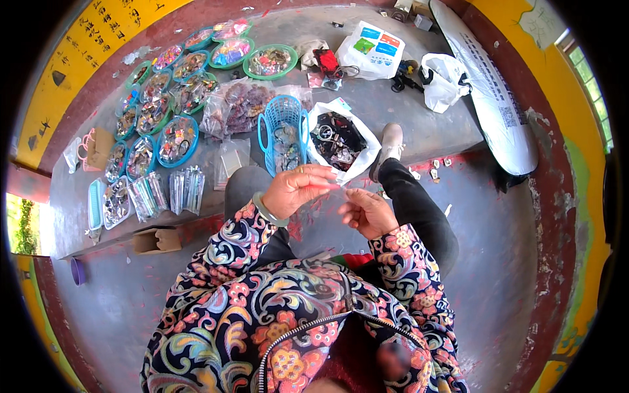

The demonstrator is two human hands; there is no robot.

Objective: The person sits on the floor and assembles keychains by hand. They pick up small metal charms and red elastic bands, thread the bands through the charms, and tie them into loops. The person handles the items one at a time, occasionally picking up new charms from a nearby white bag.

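Both hands are raised above my lap, close together with fingertips nearly meeting. My left hand (296,190), with a pale bangle (270,211) at its wrist, pinches with thumb and fingers. Just to its right, my right hand (368,213) is curled, thumb against forefinger. Something thin and small may be between the fingertips, but I cannot make it out. Beyond the hands stands an open white bag (373,145) filled with dark, mixed small items (339,139). Left of it is a blue plastic handled basket (265,134) with small packaged pieces inside.
Several round baskets of small goods, including a green one (293,71), cover the raised platform at left. Clear bags (239,105) lie nearer, with packets of slim sticks (187,190). A cardboard box (157,240), white bags (445,82) and a long white panel (488,92) stand around.
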